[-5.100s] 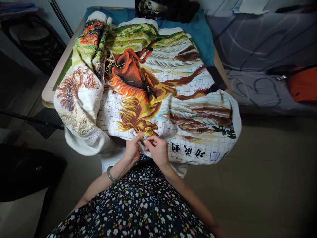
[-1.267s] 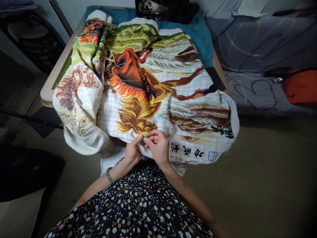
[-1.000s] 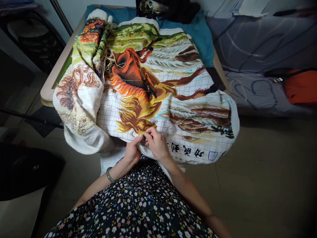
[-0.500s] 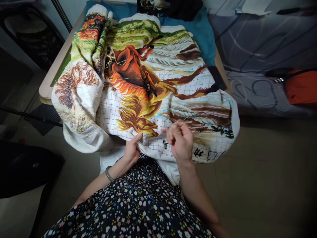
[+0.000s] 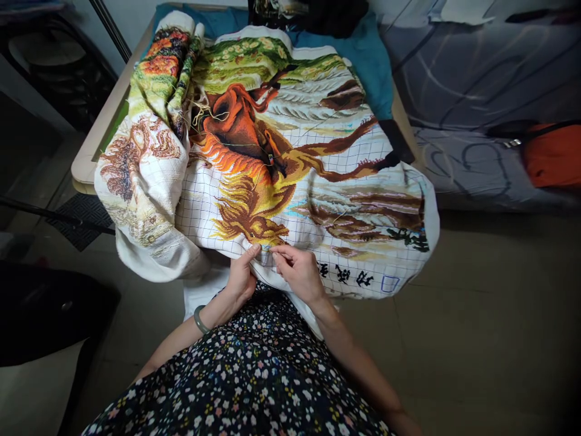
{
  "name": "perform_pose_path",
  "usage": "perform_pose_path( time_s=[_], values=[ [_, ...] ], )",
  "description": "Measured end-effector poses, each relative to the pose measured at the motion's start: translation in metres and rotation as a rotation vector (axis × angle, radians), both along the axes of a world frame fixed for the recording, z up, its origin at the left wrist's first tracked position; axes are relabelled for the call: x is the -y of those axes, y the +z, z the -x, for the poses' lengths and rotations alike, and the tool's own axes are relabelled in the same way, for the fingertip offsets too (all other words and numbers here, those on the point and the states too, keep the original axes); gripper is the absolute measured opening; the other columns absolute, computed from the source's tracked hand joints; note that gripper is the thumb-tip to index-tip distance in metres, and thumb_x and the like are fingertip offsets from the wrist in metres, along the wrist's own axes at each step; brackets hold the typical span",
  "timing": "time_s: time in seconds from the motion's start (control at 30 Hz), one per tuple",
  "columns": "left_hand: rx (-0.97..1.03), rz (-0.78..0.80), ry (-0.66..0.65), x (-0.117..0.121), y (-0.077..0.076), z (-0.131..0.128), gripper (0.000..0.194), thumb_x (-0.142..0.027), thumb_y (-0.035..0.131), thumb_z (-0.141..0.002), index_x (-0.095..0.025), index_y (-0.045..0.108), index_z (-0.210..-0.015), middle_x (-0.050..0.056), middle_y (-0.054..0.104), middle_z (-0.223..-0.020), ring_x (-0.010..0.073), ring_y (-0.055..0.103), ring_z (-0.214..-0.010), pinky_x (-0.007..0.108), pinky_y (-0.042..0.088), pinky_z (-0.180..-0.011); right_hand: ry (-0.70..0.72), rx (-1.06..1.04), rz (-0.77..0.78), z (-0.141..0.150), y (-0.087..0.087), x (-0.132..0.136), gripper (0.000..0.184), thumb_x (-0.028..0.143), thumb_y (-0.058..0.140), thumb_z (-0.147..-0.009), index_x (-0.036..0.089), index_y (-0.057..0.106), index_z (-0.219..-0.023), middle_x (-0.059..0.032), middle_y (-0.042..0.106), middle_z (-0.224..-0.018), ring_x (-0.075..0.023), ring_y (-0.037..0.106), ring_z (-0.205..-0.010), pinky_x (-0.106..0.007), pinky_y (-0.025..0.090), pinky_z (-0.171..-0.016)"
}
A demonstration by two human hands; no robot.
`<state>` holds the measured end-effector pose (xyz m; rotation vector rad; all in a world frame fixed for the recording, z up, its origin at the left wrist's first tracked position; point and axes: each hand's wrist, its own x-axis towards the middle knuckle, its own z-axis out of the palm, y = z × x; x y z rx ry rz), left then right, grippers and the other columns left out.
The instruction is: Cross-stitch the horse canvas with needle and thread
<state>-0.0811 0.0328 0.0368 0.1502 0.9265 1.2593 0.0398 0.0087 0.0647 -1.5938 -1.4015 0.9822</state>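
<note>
A large cross-stitch cloth with a horse design and a printed grid drapes over the table and down toward my lap. My left hand grips its near edge, thumb on top beside the horse's muzzle and the fingers hidden beneath. Just right of that thumb, my right hand is closed in a pinch at the cloth's surface. What sits between its fingertips is too small to make out. Black stitched characters run along the border to the right of this hand. Loose yellowish threads lie on the upper left of the design.
The table shows its pale edge at the left, with a teal cloth under the stitching. A black bundle lies at the back. At the right stands a grey patterned sofa with an orange item on it.
My right hand swung out to the right, away from the cloth's edge, half a second ago and is now back beside my left thumb. The left hand has kept its hold.
</note>
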Motion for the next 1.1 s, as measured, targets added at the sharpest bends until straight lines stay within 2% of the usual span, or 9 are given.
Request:
perform_pose_path(
  time_s=[0.5, 0.7, 0.87, 0.93, 1.1],
  values=[
    [0.004, 0.016, 0.002, 0.0, 0.0, 0.0, 0.061, -0.018, 0.086, -0.057, -0.023, 0.067, -0.115, 0.002, 0.076, -0.1, 0.0238, 0.067, -0.108, 0.037, 0.046, -0.103, 0.016, 0.212, -0.101, 0.003, 0.004, -0.005, 0.023, 0.025, 0.055, -0.085, 0.018, 0.077, -0.086, -0.0044, 0.073, -0.066, -0.0155, 0.062, -0.053, -0.026, 0.047, -0.056],
    [-0.004, -0.014, -0.004, 0.0, -0.002, 0.0, 0.063, -0.016, 0.085, -0.058, -0.023, 0.065, -0.117, 0.002, 0.075, -0.101, 0.0222, 0.067, -0.106, 0.035, 0.045, -0.1, -0.021, 0.066, -0.004, 0.01, 0.002, 0.0, 0.02, 0.028, 0.053, -0.086, 0.02, 0.071, -0.087, 0.0004, 0.065, -0.055, -0.0135, 0.056, -0.042, -0.023, 0.043, -0.044],
    [-0.032, -0.027, -0.02, -0.001, -0.005, 0.001, 0.06, -0.016, 0.083, -0.059, -0.021, 0.065, -0.116, 0.002, 0.074, -0.098, 0.0182, 0.068, -0.09, 0.033, 0.048, -0.093, -0.047, -0.099, 0.105, 0.014, 0.001, 0.002, 0.015, 0.032, 0.053, -0.085, 0.02, 0.062, -0.085, 0.0038, 0.062, -0.052, -0.0105, 0.05, -0.034, -0.021, 0.041, -0.038],
    [-0.039, -0.029, -0.014, -0.002, -0.005, 0.001, 0.058, -0.015, 0.083, -0.059, -0.021, 0.065, -0.114, 0.001, 0.074, -0.096, 0.0173, 0.067, -0.087, 0.033, 0.048, -0.093, -0.061, -0.14, 0.122, 0.016, -0.002, 0.003, 0.015, 0.034, 0.054, -0.084, 0.02, 0.06, -0.081, 0.0034, 0.062, -0.054, -0.0107, 0.052, -0.036, -0.021, 0.043, -0.039],
    [-0.052, -0.036, -0.006, -0.003, -0.001, -0.001, 0.055, -0.014, 0.081, -0.058, -0.02, 0.065, -0.11, 0.002, 0.073, -0.095, 0.0199, 0.067, -0.094, 0.036, 0.046, -0.096, -0.092, -0.104, 0.04, 0.017, -0.013, 0.003, 0.014, 0.032, 0.059, -0.081, 0.019, 0.063, -0.075, -0.0026, 0.068, -0.069, -0.0142, 0.062, -0.056, -0.024, 0.052, -0.052]
  ],
)
